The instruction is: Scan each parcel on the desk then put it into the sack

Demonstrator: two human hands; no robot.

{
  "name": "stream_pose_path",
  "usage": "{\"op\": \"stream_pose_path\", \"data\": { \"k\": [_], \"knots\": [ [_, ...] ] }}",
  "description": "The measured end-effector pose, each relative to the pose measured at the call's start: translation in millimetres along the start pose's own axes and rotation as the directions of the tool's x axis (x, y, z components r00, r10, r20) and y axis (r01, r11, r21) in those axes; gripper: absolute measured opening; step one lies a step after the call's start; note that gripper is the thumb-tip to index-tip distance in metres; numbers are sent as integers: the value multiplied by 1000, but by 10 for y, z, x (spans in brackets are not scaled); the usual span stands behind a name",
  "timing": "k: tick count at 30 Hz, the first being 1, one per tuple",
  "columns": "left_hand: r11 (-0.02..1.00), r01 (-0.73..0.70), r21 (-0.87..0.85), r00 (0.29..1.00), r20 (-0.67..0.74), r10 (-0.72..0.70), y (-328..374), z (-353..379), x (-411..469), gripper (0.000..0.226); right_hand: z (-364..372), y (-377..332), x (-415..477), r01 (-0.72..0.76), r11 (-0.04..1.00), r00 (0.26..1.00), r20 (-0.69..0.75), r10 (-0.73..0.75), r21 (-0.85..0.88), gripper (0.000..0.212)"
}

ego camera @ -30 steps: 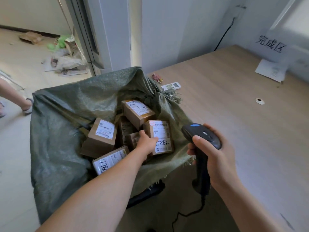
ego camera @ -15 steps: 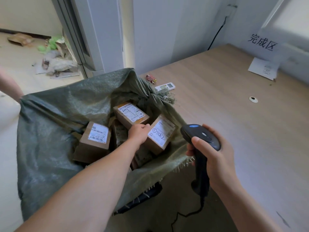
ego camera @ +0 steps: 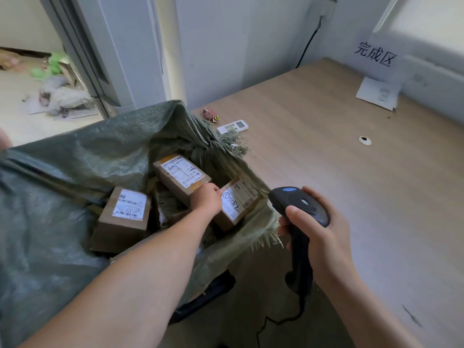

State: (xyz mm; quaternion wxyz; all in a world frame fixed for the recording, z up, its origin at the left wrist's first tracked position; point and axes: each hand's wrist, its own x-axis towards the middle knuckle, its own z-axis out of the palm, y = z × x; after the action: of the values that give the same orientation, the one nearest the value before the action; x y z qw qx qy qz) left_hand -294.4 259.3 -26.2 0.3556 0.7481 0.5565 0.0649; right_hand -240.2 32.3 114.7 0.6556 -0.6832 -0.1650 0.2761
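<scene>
The parcel with a handwritten number on its label lies tilted just inside the mouth of the sack, against the frayed rim nearest the desk; the left hand is down there with it, fingers curled over the parcel's upper-left edge, gripping rather than merely touching. Just behind that hand sits a second parcel, label up; a third parcel lies further left in the green cloth, apart from the other two.

The sack's rim drapes over the desk's left edge. To the right of the parcel, the right hand is wrapped round the handle of a black scanner, thumb laid on its head, the head turned toward the sack; a cord trails from the foot of the handle.

Further out on the desk, beyond the sack's knotted corner, lie a white remote control and a sweet wrapper; at the far side a sheet of paper lies below a sign on the wall. Through the doorway on the left, litter is scattered on the floor.
</scene>
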Motion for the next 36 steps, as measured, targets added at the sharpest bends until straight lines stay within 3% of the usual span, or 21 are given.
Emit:
{"op": "stream_pose_path", "data": {
  "k": [3, 9, 16, 22, 30, 36],
  "knots": [
    [999, 22, -30, 1000, 13, -22, 11, -23, -1, 25, -34, -39, -3, 2, 1000, 1000, 0, -2, 7, 52],
    [1000, 9, 20, 985, 173, -13, -49, -98, -52, 39, -127, -101, -85, 8, 1000, 1000, -8, -8, 22, 50],
    [999, -42, -29, 999, 11, 43, 10, -171, -282, 31, -337, -190, -254, 48, 998, 999, -9, -48, 27, 58],
    [978, -201, 57, 976, -71, 204, 445, -233, -725, 28, -727, -333, -516, 94, 993, 995, -36, -91, 69, 54],
    [847, -495, 192, 862, -16, 507, 1408, 98, -1731, 36, -1702, -539, -1091, 196, 975, 975, -130, -182, 106, 52],
    [684, -698, 213, 707, 57, 704, 2191, 664, -2704, 41, -2688, -678, -1634, 288, 953, 931, -262, -255, 97, 52]
  ]
}}
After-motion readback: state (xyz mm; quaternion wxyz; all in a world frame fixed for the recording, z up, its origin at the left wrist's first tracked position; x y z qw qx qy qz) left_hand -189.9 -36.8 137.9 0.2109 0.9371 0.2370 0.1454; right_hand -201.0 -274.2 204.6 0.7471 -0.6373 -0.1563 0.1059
